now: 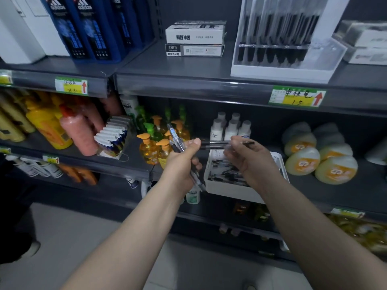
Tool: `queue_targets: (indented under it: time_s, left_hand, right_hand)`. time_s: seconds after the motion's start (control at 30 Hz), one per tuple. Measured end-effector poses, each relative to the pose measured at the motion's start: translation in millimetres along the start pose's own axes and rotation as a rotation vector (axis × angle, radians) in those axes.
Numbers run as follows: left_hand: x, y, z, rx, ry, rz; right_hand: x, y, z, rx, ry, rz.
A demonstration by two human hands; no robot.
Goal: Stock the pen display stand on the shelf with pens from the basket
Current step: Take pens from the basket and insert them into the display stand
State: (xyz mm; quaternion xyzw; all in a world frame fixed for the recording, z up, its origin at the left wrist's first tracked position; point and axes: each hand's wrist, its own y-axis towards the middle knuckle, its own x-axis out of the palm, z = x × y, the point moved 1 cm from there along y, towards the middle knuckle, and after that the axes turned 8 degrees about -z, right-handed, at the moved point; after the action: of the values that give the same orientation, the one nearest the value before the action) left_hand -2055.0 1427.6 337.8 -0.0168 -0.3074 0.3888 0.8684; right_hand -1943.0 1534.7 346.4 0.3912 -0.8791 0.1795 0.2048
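The white pen display stand (272, 70) sits on the upper shelf at the right, its clear front holding several black pens upright. A white perforated basket (230, 191) with several loose pens rests on the middle shelf's edge, below my hands. My left hand (182, 162) grips a bundle of clear-barrelled pens (174, 137) that point up and to the left. My right hand (245, 155) pinches pens (211, 144) lying level, their ends reaching to my left thumb. Both hands hover just above the basket.
Two flat white boxes (195, 38) are stacked left of the stand. Blue boxes (88, 30) fill the upper left. Orange-capped pump bottles (155, 149), small white bottles (230, 126) and round green packs (318, 158) crowd the middle shelf. Green and yellow price tags (297, 98) line the shelf edges.
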Motion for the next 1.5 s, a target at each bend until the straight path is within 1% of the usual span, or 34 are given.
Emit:
queue_targets:
  time_s: [0.07, 0.17, 0.23, 0.33, 0.37, 0.43, 0.53, 0.67, 0.8, 0.9, 0.97, 1.0, 1.03, 1.1, 1.13, 1.17, 1.2, 1.27, 1.33, 1.5]
  left_hand:
    - [1.6, -1.9, -4.1, -0.054, 0.029, -0.046]
    - [-6.8, -2.1, -0.5, -0.180, 0.067, -0.195]
    - [-16.1, 1.0, 6.9, -0.235, 0.152, -0.303]
    - [-18.1, 1.1, 11.9, -0.293, 0.302, -0.417]
    - [-15.0, -0.8, 11.7, -0.311, 0.340, -0.462]
    - [-9.1, -4.3, 9.1, -0.334, 0.392, -0.528]
    - [-7.0, -6.3, 4.9, -0.336, 0.399, -0.556]
    - [-5.6, -9.4, -1.0, -0.315, 0.399, -0.649]
    - [-7.1, -10.4, -6.7, -0.274, 0.435, -0.640]
    - [-9.8, -9.8, -9.6, -0.288, 0.403, -0.657]
    - [-9.3, -9.3, -10.3, -0.292, 0.457, -0.663]
    - [-8.3, -9.0, -10.2, -0.287, 0.512, -0.659]
    - [-7.4, -9.2, -9.7, -0.278, 0.576, -0.656]
    - [-6.1, -9.8, -8.0, -0.258, 0.685, -0.657]
    - [-5.7, -10.3, -6.8, -0.255, 0.721, -0.662]
    - [-5.3, -10.9, -5.5, -0.256, 0.748, -0.667]
    - [-4.5, -11.8, -4.2, -0.257, 0.768, -0.673]
    - [-3.6, -12.3, -3.1, -0.246, 0.796, -0.681]
    - [-3.8, -12.4, -2.4, -0.236, 0.801, -0.679]
    - [-19.0, -11.5, 1.8, -0.295, 0.671, -0.697]
  right_hand:
    - [-1.7, 4.7, 1.1, -0.070, 0.038, 0.036]
    - [-7.0, 6.1, -10.1, -0.102, -0.129, 0.013]
    - [-10.7, 6.2, -27.2, -0.022, -0.264, -0.048]
    - [-7.4, 7.2, -42.4, 0.192, -0.486, -0.216]
    - [-4.8, 8.6, -41.9, 0.235, -0.544, -0.247]
    - [0.2, 11.6, -38.4, 0.250, -0.638, -0.256]
    - [5.1, 12.2, -36.9, 0.206, -0.696, -0.260]
    - [8.0, 9.3, -36.3, 0.132, -0.773, -0.299]
    - [6.2, 10.9, -31.5, 0.114, -0.838, -0.295]
    - [5.6, 12.1, -27.7, 0.102, -0.797, -0.286]
    - [6.3, 15.6, -32.0, 0.031, -0.794, -0.257]
    - [9.2, 16.9, -36.5, -0.026, -0.851, -0.260]
    - [13.4, 17.0, -42.0, -0.085, -0.963, -0.278]
    - [20.8, 16.7, -51.0, -0.162, -1.333, -0.362]
    - [24.6, 16.2, -52.6, -0.163, -1.523, -0.428]
    - [28.0, 15.7, -52.9, -0.142, -1.654, -0.492]
    - [30.5, 15.6, -52.1, -0.115, -1.711, -0.546]
    - [33.4, 13.5, -49.9, -0.071, -1.662, -0.621]
    - [32.3, 12.4, -49.7, -0.026, -1.485, -0.610]
    - [16.4, 17.3, -53.0, -0.056, -0.945, -0.331]
